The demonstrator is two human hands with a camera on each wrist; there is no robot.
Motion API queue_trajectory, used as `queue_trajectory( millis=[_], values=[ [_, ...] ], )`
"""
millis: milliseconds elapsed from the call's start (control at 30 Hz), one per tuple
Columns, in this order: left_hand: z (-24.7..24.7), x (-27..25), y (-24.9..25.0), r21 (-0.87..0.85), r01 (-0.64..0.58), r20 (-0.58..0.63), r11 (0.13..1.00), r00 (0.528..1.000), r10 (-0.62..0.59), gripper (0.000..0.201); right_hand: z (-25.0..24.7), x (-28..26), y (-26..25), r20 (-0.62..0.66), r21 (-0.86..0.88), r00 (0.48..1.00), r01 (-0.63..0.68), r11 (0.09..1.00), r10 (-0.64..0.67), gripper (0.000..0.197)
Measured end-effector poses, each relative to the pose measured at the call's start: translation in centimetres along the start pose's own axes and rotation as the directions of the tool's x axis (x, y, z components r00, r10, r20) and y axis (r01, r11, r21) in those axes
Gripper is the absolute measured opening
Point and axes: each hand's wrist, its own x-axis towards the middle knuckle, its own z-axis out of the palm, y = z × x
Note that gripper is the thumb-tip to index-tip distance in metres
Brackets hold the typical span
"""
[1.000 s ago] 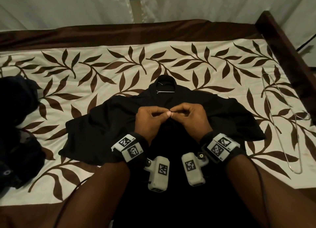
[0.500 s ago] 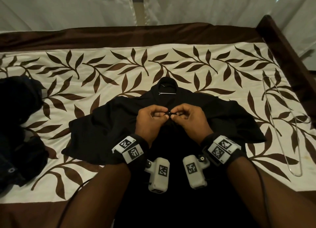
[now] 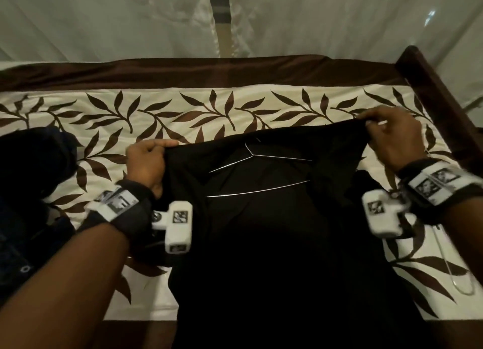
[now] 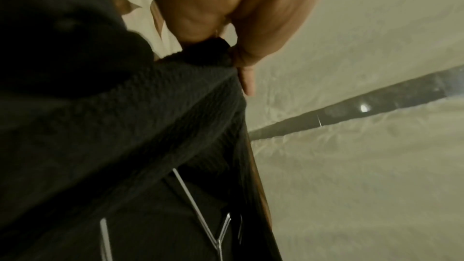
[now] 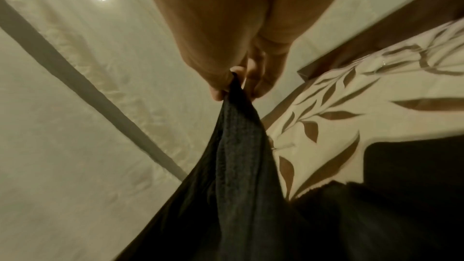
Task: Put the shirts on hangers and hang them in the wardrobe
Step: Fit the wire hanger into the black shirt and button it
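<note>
A black shirt [image 3: 274, 231] is held up off the bed by its two shoulders, stretched wide. My left hand [image 3: 149, 156] pinches the left shoulder, seen close as black ribbed cloth [image 4: 150, 126]. My right hand [image 3: 384, 132] pinches the right shoulder, its cloth [image 5: 236, 136] hanging from the fingers. A thin metal hanger [image 3: 256, 165] shows against the black fabric below the top edge; its wires [image 4: 200, 223] also appear in the left wrist view. Its hook is hidden.
The bed [image 3: 235, 105] has a cream cover with brown leaves. A dark clothes pile [image 3: 28, 191] lies at the left. A second wire hanger [image 3: 454, 275] lies on the bed at the right. A dark wooden bed frame [image 3: 433, 95] and pale netting [image 3: 130, 21] stand beyond.
Both hands have left the shirt's front near the collar, moved apart to the shoulders and lifted the shirt off the bed. The view has shifted closer.
</note>
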Motion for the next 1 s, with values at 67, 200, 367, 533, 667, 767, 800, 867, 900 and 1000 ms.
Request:
queue_trajectory(
  millis=[67, 200, 367, 533, 667, 767, 800, 867, 900, 1000],
  values=[
    [-1.3, 0.9, 1.8, -0.003, -0.029, 0.071, 1.000, 0.997, 0.029, 0.033, -1.6, 2.0, 0.2, -0.011, 0.057, 1.000, -0.017, 0.998, 0.017, 0.032],
    [-3.9, 1.6, 4.1, 0.205, -0.232, 0.364, 0.951, 0.920, 0.146, 0.026, -4.1, 3.9, -0.6, -0.006, 0.173, 1.000, 0.013, 0.985, -0.013, 0.027],
    [-7.7, -1.2, 8.1, 0.557, -0.521, 0.632, 0.647, 0.771, 0.077, 0.020, -9.2, 2.9, -1.1, 0.156, 0.277, 0.988, -0.042, 0.960, -0.002, 0.039],
    [-11.0, -5.1, 12.1, 0.426, -0.580, 0.743, 0.695, 0.662, 0.097, 0.035, -14.7, 0.7, -3.9, -0.011, 0.346, 0.999, -0.034, 0.938, 0.040, 0.029],
    [-8.9, -6.5, 15.4, 0.478, -0.685, 0.510, 0.550, 0.726, 0.461, 0.030, -17.3, 2.7, -7.2, -0.160, 0.284, 0.986, 0.004, 0.959, 0.043, 0.025],
    [-7.9, -6.5, 18.1, 0.497, -0.658, 0.358, 0.566, 0.749, 0.557, 0.021, -18.8, 4.1, -10.2, -0.254, 0.272, 0.967, 0.042, 0.961, 0.029, 0.028],
    [-7.8, -6.6, 18.9, 0.455, -0.637, 0.326, 0.621, 0.769, 0.550, 0.025, -19.4, 4.4, -11.1, -0.288, 0.266, 0.957, 0.064, 0.962, 0.016, 0.028],
    [-7.9, -7.1, 20.4, 0.339, -0.604, 0.247, 0.721, 0.797, 0.552, 0.033, -20.8, 4.7, -12.8, -0.369, 0.264, 0.929, 0.112, 0.958, -0.007, 0.026],
    [-8.2, -7.6, 21.4, 0.293, -0.604, 0.187, 0.742, 0.797, 0.575, 0.034, -21.8, 4.8, -13.6, -0.409, 0.275, 0.912, 0.127, 0.953, -0.003, 0.026],
    [-9.0, -9.2, 25.6, 0.254, -0.648, -0.011, 0.718, 0.740, 0.672, 0.029, -25.3, 5.5, -16.7, -0.529, 0.298, 0.848, 0.175, 0.939, 0.009, 0.026]
  ],
)
